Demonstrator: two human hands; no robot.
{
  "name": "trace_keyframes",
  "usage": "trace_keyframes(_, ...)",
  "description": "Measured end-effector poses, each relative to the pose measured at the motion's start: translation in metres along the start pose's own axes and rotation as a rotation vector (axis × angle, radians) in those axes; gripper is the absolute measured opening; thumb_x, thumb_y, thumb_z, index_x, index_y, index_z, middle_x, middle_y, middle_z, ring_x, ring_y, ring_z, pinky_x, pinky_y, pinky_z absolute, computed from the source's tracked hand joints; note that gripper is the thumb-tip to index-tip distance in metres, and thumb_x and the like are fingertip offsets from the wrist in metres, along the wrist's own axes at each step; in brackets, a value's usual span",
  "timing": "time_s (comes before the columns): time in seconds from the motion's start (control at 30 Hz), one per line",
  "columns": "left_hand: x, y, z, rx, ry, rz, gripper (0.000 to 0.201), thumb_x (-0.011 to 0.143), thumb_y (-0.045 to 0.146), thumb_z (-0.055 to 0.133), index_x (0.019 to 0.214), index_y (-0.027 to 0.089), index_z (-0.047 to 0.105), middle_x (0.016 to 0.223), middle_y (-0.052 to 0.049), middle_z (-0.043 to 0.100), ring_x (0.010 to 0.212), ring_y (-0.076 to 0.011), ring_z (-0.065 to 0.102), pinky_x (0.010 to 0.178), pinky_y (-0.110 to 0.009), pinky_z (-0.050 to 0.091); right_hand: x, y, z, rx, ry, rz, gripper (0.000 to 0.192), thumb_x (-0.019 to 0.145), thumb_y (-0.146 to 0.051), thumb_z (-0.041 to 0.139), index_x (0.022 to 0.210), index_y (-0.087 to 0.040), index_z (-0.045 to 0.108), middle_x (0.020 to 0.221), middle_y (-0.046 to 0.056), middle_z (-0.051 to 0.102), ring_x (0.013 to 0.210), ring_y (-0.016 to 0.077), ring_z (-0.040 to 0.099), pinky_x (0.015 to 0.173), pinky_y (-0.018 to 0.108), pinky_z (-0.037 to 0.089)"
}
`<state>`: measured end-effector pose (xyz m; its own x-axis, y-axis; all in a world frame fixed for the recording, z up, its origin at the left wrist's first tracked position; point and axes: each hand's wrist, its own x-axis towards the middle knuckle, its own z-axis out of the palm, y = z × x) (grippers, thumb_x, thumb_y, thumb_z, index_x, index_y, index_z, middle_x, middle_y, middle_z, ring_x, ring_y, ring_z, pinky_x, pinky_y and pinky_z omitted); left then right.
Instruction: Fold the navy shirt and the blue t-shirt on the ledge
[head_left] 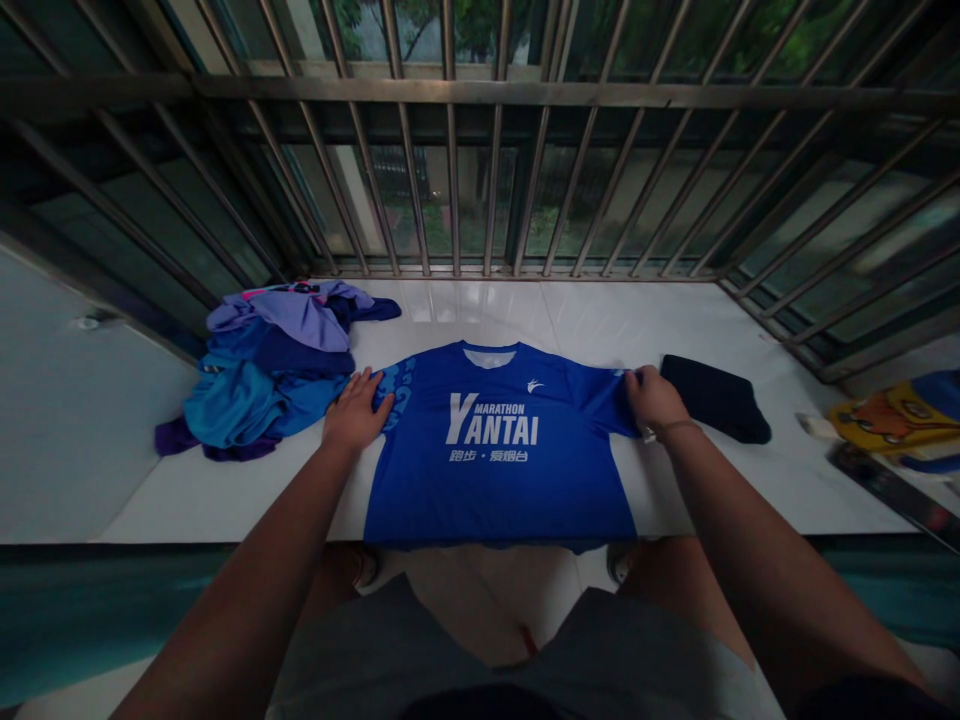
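On a white window ledge (480,308), below a screen of metal bars (497,92), a blue shirt (499,505) lies spread flat, front up, its collar toward the bars and its hem at the near edge of the ledge; white lettering (493,425) reading "Marathon Yantai" runs across the chest; the left hand (356,410) is open, palm down with fingers a little apart, resting on the patterned sleeve without gripping it; the right hand (658,398) has its fingers curled closed on the end of the other sleeve; just beside the left hand sits a loose heap of clothes (274,365) in purple, lilac and blues; near the right hand lies a dark folded cloth (714,398); farther right, at the edge of view, is a yellow and blue item (892,418), too blurred to name.
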<state>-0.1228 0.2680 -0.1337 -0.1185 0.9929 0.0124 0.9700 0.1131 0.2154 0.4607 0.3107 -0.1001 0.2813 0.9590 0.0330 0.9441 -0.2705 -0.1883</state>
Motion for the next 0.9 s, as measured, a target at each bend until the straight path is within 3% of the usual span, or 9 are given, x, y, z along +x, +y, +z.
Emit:
trace_keyframes(0.13, 0.001, -0.001, 0.001, 0.003, 0.007, 0.003, 0.072, 0.114, 0.060, 0.039, 0.177, 0.025, 0.049, 0.188, -0.007, 0.036, 0.176, -0.0316, 0.031, 0.139, -0.057, 0.037, -0.001, -0.017, -0.009, 0.104, 0.054, -0.014, 0.041, 0.112, -0.048, 0.054, 0.128, -0.015, 0.071, 0.112, 0.022, 0.083, 0.105, 0.0340, 0.080, 0.091, 0.039, 0.059)
trace_keyframes(0.23, 0.001, -0.002, 0.002, 0.002, 0.020, 0.008, 0.071, 0.114, 0.061, 0.039, 0.176, 0.027, 0.050, 0.188, -0.006, 0.038, 0.176, -0.0307, 0.031, 0.139, -0.055, 0.037, -0.017, -0.048, -0.016, 0.284, 0.088, -0.091, 0.039, 0.106, -0.054, 0.065, 0.124, -0.020, 0.071, 0.104, 0.016, 0.083, 0.097, 0.0328, 0.080, 0.090, 0.042, 0.062)
trace_keyframes(0.33, 0.001, -0.002, 0.003, -0.004, 0.020, 0.007, 0.071, 0.114, 0.061, 0.040, 0.176, 0.028, 0.050, 0.188, -0.005, 0.037, 0.176, -0.0313, 0.032, 0.139, -0.057, 0.037, -0.037, -0.088, -0.022, 0.637, -0.101, -0.221, 0.048, 0.102, -0.060, 0.072, 0.134, -0.024, 0.067, 0.108, 0.011, 0.083, 0.089, 0.0280, 0.080, 0.080, 0.042, 0.067)
trace_keyframes(0.43, 0.001, -0.002, 0.002, -0.009, 0.026, 0.002, 0.071, 0.114, 0.062, 0.040, 0.176, 0.029, 0.050, 0.188, -0.005, 0.038, 0.176, -0.0327, 0.032, 0.137, -0.059, 0.039, -0.043, -0.111, -0.027, 1.011, -0.365, -0.271, 0.057, 0.106, -0.065, 0.067, 0.150, -0.030, 0.058, 0.138, 0.013, 0.078, 0.098, 0.0261, 0.083, 0.075, 0.041, 0.072)
trace_keyframes(0.5, 0.001, -0.002, 0.002, -0.010, 0.032, 0.004, 0.070, 0.114, 0.061, 0.041, 0.176, 0.030, 0.051, 0.188, -0.005, 0.038, 0.175, -0.0331, 0.033, 0.136, -0.059, 0.040, -0.036, -0.110, -0.028, 1.092, -0.313, -0.221, 0.052, 0.110, -0.063, 0.060, 0.149, -0.030, 0.057, 0.145, 0.014, 0.076, 0.102, 0.0250, 0.083, 0.076, 0.039, 0.073)
trace_keyframes(0.63, 0.000, -0.001, 0.001, -0.020, 0.026, 0.005, 0.069, 0.114, 0.060, 0.042, 0.175, 0.029, 0.052, 0.188, -0.005, 0.038, 0.175, -0.0329, 0.033, 0.137, -0.060, 0.040, -0.028, -0.085, -0.026, 0.813, -0.078, -0.185, 0.038, 0.112, -0.053, 0.057, 0.133, -0.023, 0.067, 0.122, 0.013, 0.082, 0.097, 0.0254, 0.082, 0.081, 0.041, 0.071)
trace_keyframes(0.73, 0.000, -0.001, 0.000, -0.037, 0.023, -0.001, 0.069, 0.114, 0.059, 0.043, 0.175, 0.028, 0.052, 0.188, -0.005, 0.038, 0.175, -0.0334, 0.033, 0.137, -0.062, 0.039, -0.049, -0.065, -0.020, 0.518, -0.085, -0.382, 0.034, 0.110, -0.049, 0.061, 0.127, -0.022, 0.074, 0.121, 0.014, 0.082, 0.103, 0.0288, 0.081, 0.098, 0.049, 0.069)
trace_keyframes(0.83, 0.000, -0.001, 0.000, -0.050, 0.032, 0.001, 0.069, 0.113, 0.058, 0.045, 0.175, 0.028, 0.052, 0.187, -0.006, 0.039, 0.175, -0.0345, 0.034, 0.136, -0.063, 0.041, -0.082, -0.051, -0.011, 0.358, -0.127, -0.624, 0.040, 0.106, -0.046, 0.070, 0.138, -0.024, 0.074, 0.140, 0.015, 0.075, 0.125, 0.0329, 0.077, 0.116, 0.053, 0.062)
trace_keyframes(0.9, -0.001, -0.001, 0.000, -0.049, 0.036, 0.005, 0.069, 0.113, 0.058, 0.045, 0.175, 0.027, 0.052, 0.187, -0.007, 0.040, 0.175, -0.0348, 0.035, 0.136, -0.063, 0.041, -0.100, -0.043, -0.005, 0.281, -0.159, -0.706, 0.046, 0.101, -0.040, 0.077, 0.145, -0.025, 0.072, 0.147, 0.015, 0.072, 0.134, 0.0336, 0.073, 0.122, 0.053, 0.058)
